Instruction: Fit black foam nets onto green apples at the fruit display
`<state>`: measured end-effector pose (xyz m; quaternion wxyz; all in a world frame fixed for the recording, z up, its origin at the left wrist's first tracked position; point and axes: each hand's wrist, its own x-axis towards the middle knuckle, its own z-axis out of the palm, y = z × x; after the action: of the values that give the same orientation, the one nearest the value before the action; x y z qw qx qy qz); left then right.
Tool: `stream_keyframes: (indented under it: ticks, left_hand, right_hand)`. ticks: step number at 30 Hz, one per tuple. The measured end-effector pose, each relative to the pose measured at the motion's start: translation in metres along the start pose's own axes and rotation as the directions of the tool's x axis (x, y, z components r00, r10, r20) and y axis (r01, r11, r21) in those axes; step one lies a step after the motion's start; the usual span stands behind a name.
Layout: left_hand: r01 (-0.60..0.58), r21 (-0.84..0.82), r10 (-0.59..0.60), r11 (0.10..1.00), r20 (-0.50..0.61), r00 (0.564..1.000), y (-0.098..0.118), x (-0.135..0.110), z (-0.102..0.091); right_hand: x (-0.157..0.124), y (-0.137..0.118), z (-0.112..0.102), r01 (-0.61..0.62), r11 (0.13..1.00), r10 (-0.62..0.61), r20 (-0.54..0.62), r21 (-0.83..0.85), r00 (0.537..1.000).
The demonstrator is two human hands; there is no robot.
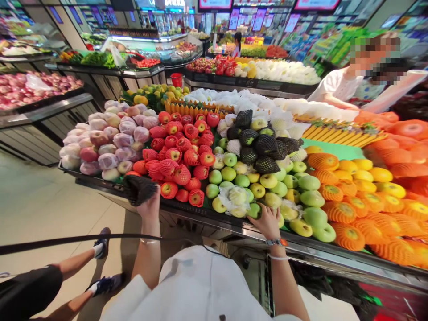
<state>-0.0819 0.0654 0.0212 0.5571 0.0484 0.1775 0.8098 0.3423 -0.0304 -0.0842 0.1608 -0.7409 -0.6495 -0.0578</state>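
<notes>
My left hand (151,203) is closed around a bunched black foam net (136,188), raised over the stand's front edge left of the red apples. Whether anything is inside the net cannot be made out. My right hand (268,220) has its fingers curled over a green apple (254,210) at the front edge of the green pile. Beside that apple lies a clear plastic bag (234,198) with pale fruit in it. Red apples (169,167) in red foam nets fill the middle of the stand, and fruits in black foam nets (265,145) top the green pile.
Bagged pink apples (109,142) lie at left, orange-netted fruit (347,209) at right. A metal rail (224,223) edges the stand. A black strap (110,238) crosses before me. Another person's legs (78,263) are at lower left; a person in white (341,84) stands behind the stand.
</notes>
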Motion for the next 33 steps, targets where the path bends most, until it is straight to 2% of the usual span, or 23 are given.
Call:
stream_keyframes:
  ticks: [3, 6, 10, 13, 15, 17, 19, 20, 21, 23, 26, 29, 31, 33]
  left_hand:
    - [-0.15, -0.094, 0.154, 0.984, 0.036, 0.987, 0.03, 0.021, 0.005]
    - [-0.169, -0.05, 0.171, 0.984, 0.046, 0.984, 0.032, 0.023, 0.011]
    - [-0.04, 0.118, 0.028, 0.992, 0.106, 0.994, -0.002, 0.003, 0.011]
    - [0.095, 0.373, -0.125, 0.923, 0.056, 0.991, -0.035, -0.012, 0.002]
    - [0.074, 0.492, -0.11, 0.868, 0.044, 0.993, -0.054, -0.021, -0.003]
    - [0.047, 0.556, -0.108, 0.83, 0.076, 0.991, -0.065, -0.031, -0.005]
    - [-0.032, 0.664, -0.125, 0.747, 0.188, 0.974, -0.069, -0.043, -0.001]
    - [-0.092, 0.714, -0.141, 0.694, 0.26, 0.955, -0.068, -0.048, 0.003]
    - [-0.151, 0.752, -0.165, 0.642, 0.328, 0.93, -0.066, -0.054, 0.007]
    - [-0.232, 0.78, -0.212, 0.581, 0.42, 0.882, -0.061, -0.064, 0.014]
    - [-0.23, 0.772, -0.25, 0.593, 0.448, 0.858, -0.053, -0.073, 0.017]
    - [-0.159, 0.774, -0.246, 0.613, 0.378, 0.892, -0.046, -0.078, 0.013]
    - [-0.166, 0.783, -0.25, 0.599, 0.379, 0.891, -0.042, -0.08, 0.01]
    - [-0.243, 0.786, -0.256, 0.568, 0.45, 0.856, -0.039, -0.081, 0.011]
  right_hand:
    - [-0.001, 0.002, 0.0, -0.015, 0.995, 0.02, -0.052, 0.101, 0.998]
    - [0.001, 0.001, -0.004, -0.079, 0.959, 0.106, -0.086, 0.274, 0.991]
    - [0.006, -0.004, -0.016, -0.172, 0.813, 0.298, -0.145, 0.556, 0.943]
    - [0.009, -0.021, -0.034, -0.16, 0.644, 0.433, -0.183, 0.748, 0.883]
    - [0.011, -0.043, -0.049, -0.094, 0.475, 0.468, -0.161, 0.875, 0.869]
    - [0.011, -0.074, -0.065, -0.044, 0.202, 0.444, -0.051, 0.978, 0.895]
    - [0.01, -0.109, -0.078, -0.072, -0.137, 0.318, 0.113, 0.988, 0.941]
    - [0.009, -0.127, -0.083, -0.113, -0.279, 0.229, 0.181, 0.954, 0.957]
    - [0.008, -0.144, -0.087, -0.168, -0.387, 0.129, 0.234, 0.907, 0.964]
    - [0.006, -0.171, -0.088, -0.276, -0.506, -0.018, 0.31, 0.817, 0.951]
    - [0.007, -0.19, -0.079, -0.405, -0.534, -0.082, 0.431, 0.743, 0.899]
    - [0.008, -0.188, -0.069, -0.479, -0.484, -0.095, 0.501, 0.732, 0.861]
    - [0.007, -0.184, -0.067, -0.461, -0.48, -0.095, 0.478, 0.747, 0.873]
    - [0.004, -0.183, -0.068, -0.395, -0.491, -0.077, 0.413, 0.776, 0.907]
